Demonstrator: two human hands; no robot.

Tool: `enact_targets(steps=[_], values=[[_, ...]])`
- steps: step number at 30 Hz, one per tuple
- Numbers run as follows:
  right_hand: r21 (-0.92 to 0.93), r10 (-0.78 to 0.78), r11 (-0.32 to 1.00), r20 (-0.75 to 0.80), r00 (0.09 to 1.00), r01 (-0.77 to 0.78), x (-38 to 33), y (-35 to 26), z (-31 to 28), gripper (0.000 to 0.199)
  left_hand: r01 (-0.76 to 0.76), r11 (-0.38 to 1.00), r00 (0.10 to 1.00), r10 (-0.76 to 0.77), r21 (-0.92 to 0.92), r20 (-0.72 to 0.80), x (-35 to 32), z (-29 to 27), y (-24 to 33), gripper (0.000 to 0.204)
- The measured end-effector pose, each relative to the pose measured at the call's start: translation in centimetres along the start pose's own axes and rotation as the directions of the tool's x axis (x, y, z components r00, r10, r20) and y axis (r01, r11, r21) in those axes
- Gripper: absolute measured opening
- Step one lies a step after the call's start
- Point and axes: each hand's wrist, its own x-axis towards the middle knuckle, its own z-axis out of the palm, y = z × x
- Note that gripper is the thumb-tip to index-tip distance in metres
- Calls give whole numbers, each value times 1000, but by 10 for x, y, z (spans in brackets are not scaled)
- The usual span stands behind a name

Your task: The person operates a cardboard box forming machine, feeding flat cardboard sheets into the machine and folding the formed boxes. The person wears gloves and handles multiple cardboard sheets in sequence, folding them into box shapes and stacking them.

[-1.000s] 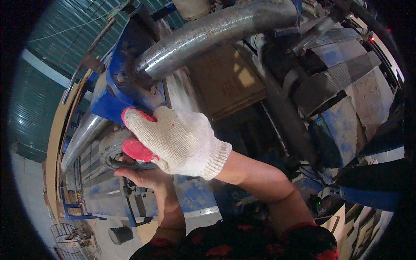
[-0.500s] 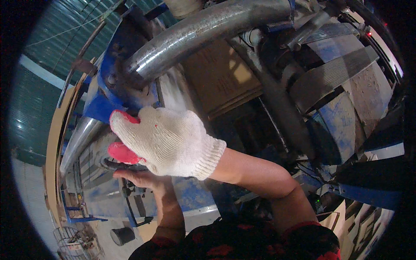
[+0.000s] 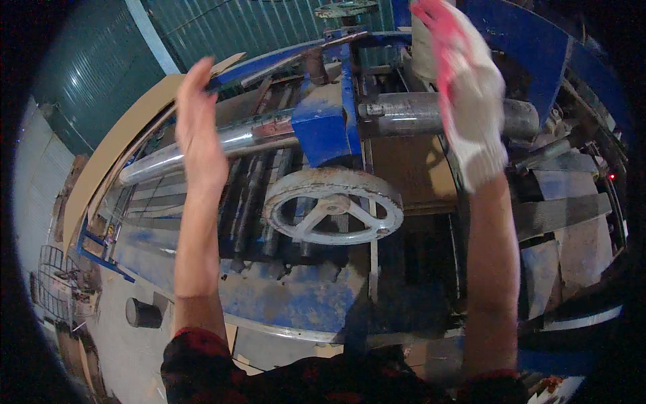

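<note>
Found bare left hand (image 3: 201, 135) and gloved right hand (image 3: 472, 97) raised well apart, fingers (image 3: 190, 95) extended. Noted spoked white wheel (image 3: 334, 204) between forearms (image 3: 199, 249), near blue bracket (image 3: 321, 131). Recorded metal pipes (image 3: 404, 113) behind both hands.

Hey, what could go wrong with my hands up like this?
The bare left hand could get scraped if it meets the chipped rim of the handwheel. The knit glove on the right hand might snag if the metal cylinder behind it were turning.
</note>
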Motion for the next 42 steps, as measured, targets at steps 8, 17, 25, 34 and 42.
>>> enact_targets(steps=[8, 17, 25, 34, 42], values=[[-360, 184, 921, 736, 652, 146, 50, 30, 48, 36, 249, 967, 958, -240, -43, 160, 39, 50, 7, 60], [-697, 319, 608, 653, 687, 380, 29, -38, 40, 43, 652, 609, 740, -640, -452, 207, 86, 89, -39, 40], [-667, 301, 614, 692, 656, 422, 30, -29, 50, 40, 633, 575, 757, -600, -519, 258, 85, 106, -44, 38], [-687, 325, 590, 683, 655, 424, 33, -19, 63, 36, 618, 564, 777, -546, -547, 314, 86, 110, -51, 36], [-694, 324, 581, 677, 661, 425, 27, -25, 70, 34, 617, 560, 780, -528, -552, 336, 98, 110, -57, 35]])
